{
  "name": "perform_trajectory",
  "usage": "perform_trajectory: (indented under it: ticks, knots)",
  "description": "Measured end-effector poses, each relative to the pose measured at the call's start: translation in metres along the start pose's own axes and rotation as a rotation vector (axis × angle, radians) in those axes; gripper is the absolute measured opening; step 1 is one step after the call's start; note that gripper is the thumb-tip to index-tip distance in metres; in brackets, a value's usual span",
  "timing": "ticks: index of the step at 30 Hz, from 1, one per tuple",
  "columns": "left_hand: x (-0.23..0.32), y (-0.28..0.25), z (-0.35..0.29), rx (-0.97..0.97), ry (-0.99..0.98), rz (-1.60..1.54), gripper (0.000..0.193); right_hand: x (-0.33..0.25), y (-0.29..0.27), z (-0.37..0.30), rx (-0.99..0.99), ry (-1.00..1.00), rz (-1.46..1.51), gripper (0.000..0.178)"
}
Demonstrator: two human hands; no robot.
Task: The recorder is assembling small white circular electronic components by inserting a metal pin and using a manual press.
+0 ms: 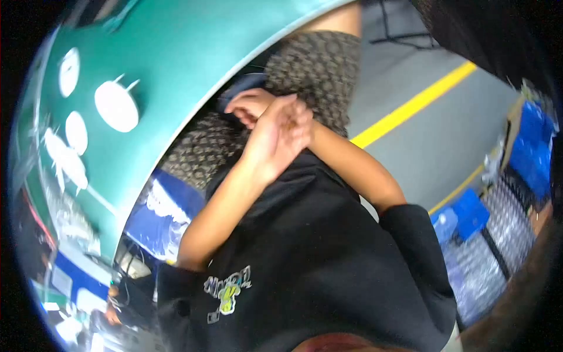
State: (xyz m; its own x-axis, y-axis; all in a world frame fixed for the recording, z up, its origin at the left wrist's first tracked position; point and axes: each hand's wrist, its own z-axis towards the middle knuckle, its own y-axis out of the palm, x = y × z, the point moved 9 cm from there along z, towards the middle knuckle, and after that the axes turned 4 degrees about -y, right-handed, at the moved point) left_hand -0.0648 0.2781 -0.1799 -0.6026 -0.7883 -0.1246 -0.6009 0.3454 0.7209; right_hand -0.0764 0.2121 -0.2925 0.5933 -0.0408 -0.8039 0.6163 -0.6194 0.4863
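My left hand (281,132) rests palm up over my right wrist, above my lap, its fingers loosely curled and apart with nothing in them. Beneath it, my right hand (251,105) points left, its fingers loosely bent; I see nothing held there. Both forearms cross in front of my black shirt. A dark blue thing (246,82) lies just behind my right hand, too hidden to name. Close by on the left is the edge of a green table (176,70). On it lie several white round pieces, one a white disc (117,107) with two prongs.
Patterned shorts (319,64) cover my lap beside the table's curved edge. A yellow line (410,108) crosses the grey floor on the right. Blue bins (469,214) and bubble wrap (475,270) stand at the lower right. Blue-and-white packaging (164,208) sits below the table.
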Motion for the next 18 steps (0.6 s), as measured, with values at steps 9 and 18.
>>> perform_trajectory:
  ticks: [9, 18]
  knots:
    - [0.097, -0.021, 0.093, -0.180, 0.194, 0.027, 0.017, 0.025, -0.040, -0.029, 0.229, 0.264, 0.104, 0.048]
    - [0.177, -0.090, 0.091, 0.023, 0.698, -0.005, 0.020, -0.011, -0.020, -0.034, 0.300, 0.507, 0.026, 0.019]
